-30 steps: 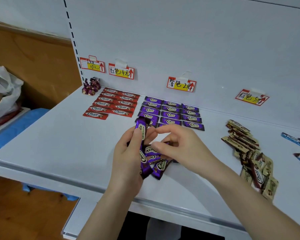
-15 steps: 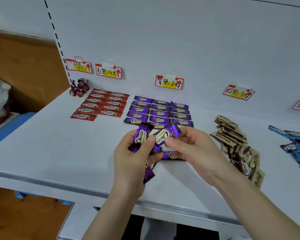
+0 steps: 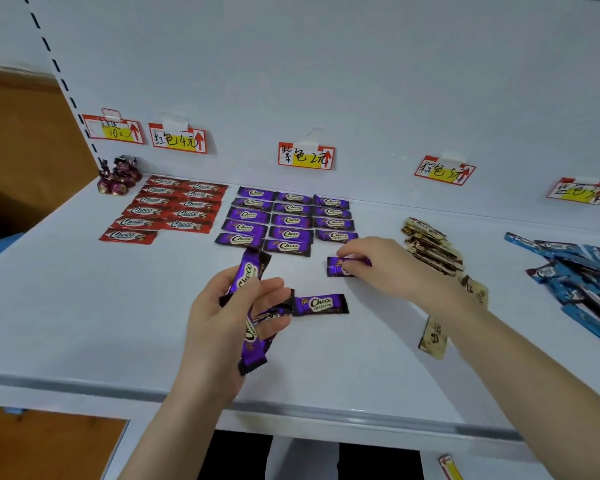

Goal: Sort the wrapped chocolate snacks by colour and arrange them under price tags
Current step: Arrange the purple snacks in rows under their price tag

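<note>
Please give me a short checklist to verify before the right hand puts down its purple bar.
1. Right hand pinches the held bar: ok.
2. Free place at front of right column of purple rows: ok, four there, others five.
3. Place lies below the purple price tag: ok.
4. Held bar's label faces up: cannot tell, fingers cover it.
5. Left hand grips spare purple bars: ok.
6. All purple sorted: not ok, loose purple bar lies on the shelf.

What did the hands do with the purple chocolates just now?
The right hand pulled one purple bar from the bunch and carried it toward the purple rows. The left hand still grips the other purple bars. The red rows stayed put.
</note>
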